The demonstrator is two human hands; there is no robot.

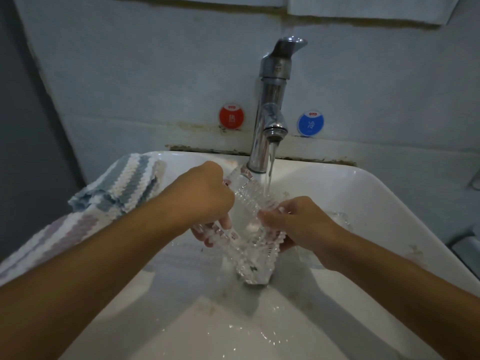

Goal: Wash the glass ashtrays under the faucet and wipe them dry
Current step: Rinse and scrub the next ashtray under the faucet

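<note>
The glass ashtray (pixel 246 224), a square cut-glass piece with ribbed walls, is held tilted over the white sink (pixel 363 193), 1 corner pointing down toward the basin floor. The left hand (pixel 205 196) grips the ashtray's left wall, fingers curled under the rim and thumb over it. The right hand (pixel 298 219) grips the opposite wall, fingers wrapped round the ribbed edge. The chrome faucet (pixel 270 113) stands at the back of the sink with its lever raised; the water stream (pixel 268 175) falls from the spout onto the upper right part of the ashtray, just beside the right hand's fingers. Droplets lie scattered on the basin floor nearer the camera. A second glass ashtray (pixel 340 219) lies in the sink behind the right hand, partly hidden. A striped cloth (pixel 117 188) is draped over the sink's left rim. On the wall, a red sticker (pixel 231 116) sits left of the faucet and a blue sticker (pixel 310 122) right of it.
</note>
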